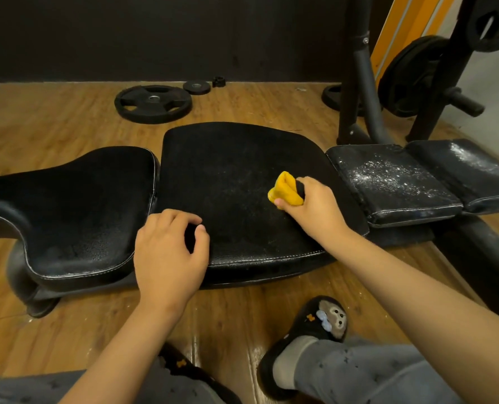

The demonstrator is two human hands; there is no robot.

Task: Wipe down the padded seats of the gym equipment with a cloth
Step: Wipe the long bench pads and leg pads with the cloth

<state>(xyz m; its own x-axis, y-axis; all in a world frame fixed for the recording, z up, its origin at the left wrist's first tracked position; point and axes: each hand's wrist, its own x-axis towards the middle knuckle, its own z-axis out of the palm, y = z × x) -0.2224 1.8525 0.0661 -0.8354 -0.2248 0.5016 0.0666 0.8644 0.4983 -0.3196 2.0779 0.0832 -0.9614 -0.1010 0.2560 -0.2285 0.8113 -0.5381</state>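
A low black padded bench lies across the view. Its wide middle pad (230, 170) is dull and dusty. My right hand (312, 208) is closed on a bunched yellow cloth (286, 191), pressing it onto the right part of this pad. My left hand (169, 252) rests with curled fingers on the pad's front left edge, holding nothing. To the left is a curved seat pad (85, 199). To the right are two smaller pads (391, 182) (463, 170), flecked with white spots.
Weight plates (153, 104) (197, 87) lie on the wooden floor behind the bench. A black rack upright (359, 83) with hung plates (408, 77) stands at the back right. My slippered feet (318, 330) are on the floor in front.
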